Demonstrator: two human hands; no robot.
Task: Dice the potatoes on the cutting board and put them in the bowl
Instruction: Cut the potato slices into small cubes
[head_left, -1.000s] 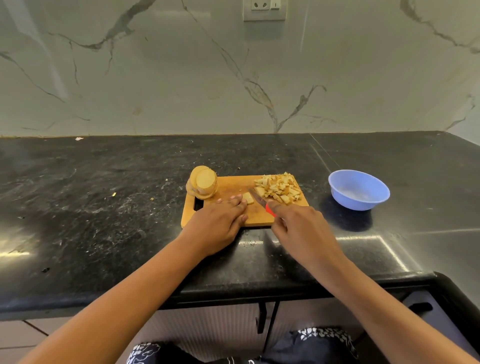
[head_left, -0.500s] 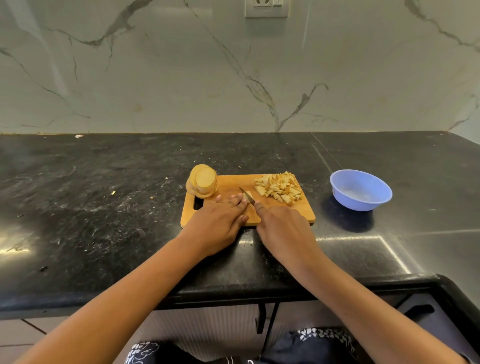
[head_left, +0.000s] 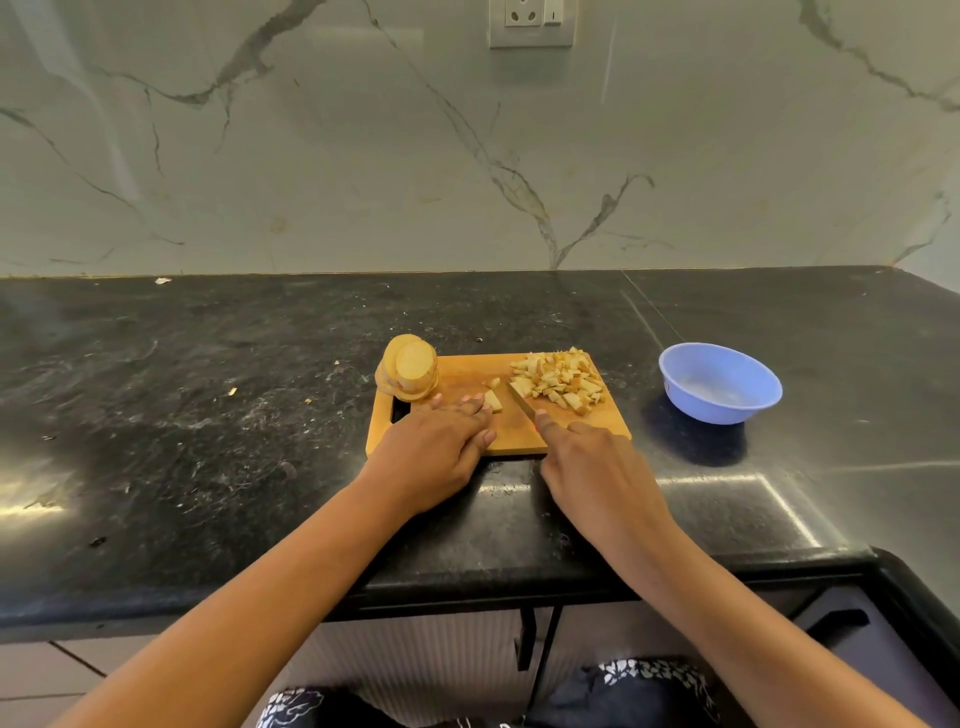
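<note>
Near the front edge of the counter, seen from the head camera, a wooden cutting board lies flat, its near long side close to that edge. At the board's far left corner stands a stack of round potato slices, partly over the handle slot. A pile of diced potato covers the far right corner.

Between stack and pile, the left hand lies palm down on the board, its fingers straight and close together, the fingertips pressing on a small potato piece. The right hand is curled round a knife. The handle is hidden under the hand, and the forefinger reaches along the back of the blade. The blade points away and to the left, with its tip just beside the near left edge of the diced pile. It lies close to the held piece, but whether it touches it cannot be told.

A blue bowl stands on the counter to the right of the board, apart from it, with no potato visible inside. On the marble wall behind, a socket sits at the top of the view.
</note>
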